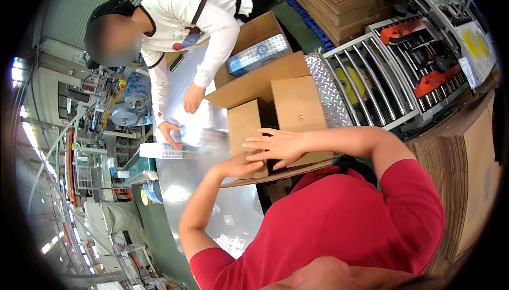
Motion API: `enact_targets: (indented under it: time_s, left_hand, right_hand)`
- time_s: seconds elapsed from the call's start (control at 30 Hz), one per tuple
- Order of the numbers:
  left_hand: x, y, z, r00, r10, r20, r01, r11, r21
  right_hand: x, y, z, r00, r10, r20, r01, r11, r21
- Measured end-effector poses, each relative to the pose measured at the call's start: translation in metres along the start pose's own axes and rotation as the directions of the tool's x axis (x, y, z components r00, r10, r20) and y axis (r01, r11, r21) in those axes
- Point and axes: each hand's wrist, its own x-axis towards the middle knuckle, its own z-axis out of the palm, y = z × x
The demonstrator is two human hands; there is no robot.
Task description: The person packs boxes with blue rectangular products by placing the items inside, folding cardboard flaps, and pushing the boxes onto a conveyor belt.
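A brown cardboard box stands in front of me, its two side flaps folded inward with a dark gap between them. Its far flap and near flap stick outward. My right hand lies across the gap, fingers spread, over the folded flaps. Beside it, my left hand rests flat on the left flap near the box's near edge, its fingers stretched toward the right hand. Neither hand grips anything. What lies inside the box is hidden.
Across the metal table, a person in a white top reaches toward a white and blue carton. Another open box holds a blue patterned carton. A roller conveyor runs right; stacked flat cardboard stands at right.
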Motion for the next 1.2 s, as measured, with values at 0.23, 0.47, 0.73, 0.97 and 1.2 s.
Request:
enact_targets:
  time_s: [0.23,0.47,0.73,0.97,1.2]
  left_hand:
    - [-0.068,-0.043,-0.02,0.978,0.046,-0.203,-0.051,0.999,-0.016]
    - [0.09,-0.123,-0.007,0.416,-0.018,-0.909,-0.314,0.935,-0.162]
    - [0.178,-0.081,0.081,0.803,-0.239,-0.546,-0.51,0.198,-0.837]
    - [0.203,-0.083,0.122,0.874,-0.346,-0.341,-0.223,0.338,-0.914]
    - [0.074,0.138,0.032,0.726,0.35,-0.592,-0.628,0.688,-0.364]
  right_hand:
    - [0.018,0.059,0.032,0.968,-0.015,0.252,0.045,0.993,-0.112]
    - [-0.02,0.107,-0.149,0.357,0.926,-0.124,-0.928,0.337,-0.162]
    - [-0.204,0.033,-0.019,0.448,0.854,-0.264,-0.871,0.35,-0.344]
    - [-0.429,0.059,0.027,-0.162,0.911,0.379,-0.03,-0.388,0.921]
    - [-0.403,0.043,0.076,0.188,0.965,0.181,0.013,-0.186,0.982]
